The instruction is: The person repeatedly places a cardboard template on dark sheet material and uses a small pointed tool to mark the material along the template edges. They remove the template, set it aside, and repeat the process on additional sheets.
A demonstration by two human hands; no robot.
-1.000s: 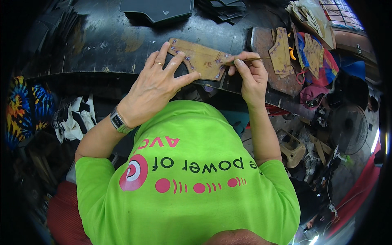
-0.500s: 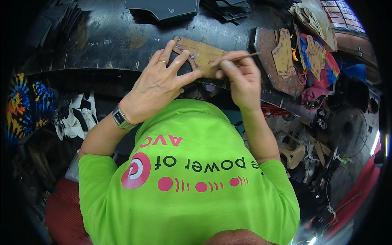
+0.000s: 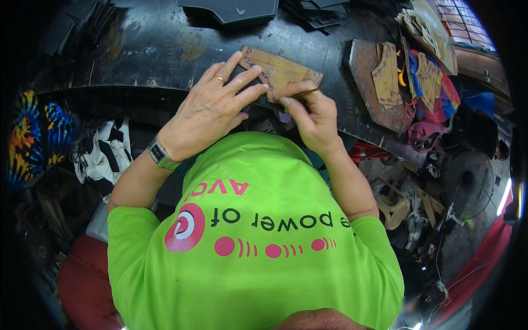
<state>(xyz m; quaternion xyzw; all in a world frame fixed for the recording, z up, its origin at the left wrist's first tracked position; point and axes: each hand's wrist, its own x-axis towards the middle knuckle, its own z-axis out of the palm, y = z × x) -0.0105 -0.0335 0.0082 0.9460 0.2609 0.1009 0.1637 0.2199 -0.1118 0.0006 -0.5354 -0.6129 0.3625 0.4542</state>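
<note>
A brown cardboard pattern piece (image 3: 281, 69) lies on a dark sheet on the black worktable (image 3: 137, 49). My left hand (image 3: 212, 107) lies flat on it, fingers spread over its left end; it wears a ring and a wristwatch. My right hand (image 3: 311, 113) pinches a thin pen-like tool (image 3: 303, 93), whose tip touches the pattern's near edge. Both hands nearly touch. The dark sheet under the pattern is mostly hidden.
Stacks of dark cut pieces (image 3: 231, 10) sit at the table's far edge. To the right lie a brown board (image 3: 363, 71) with cardboard patterns and colourful cloth (image 3: 437, 91). A fan (image 3: 467, 176) and clutter sit lower right, tie-dye fabric (image 3: 33, 137) at left.
My right hand with the tool has slid left along the pattern's near edge, closer to my left hand. My left hand stays pressed on the pattern.
</note>
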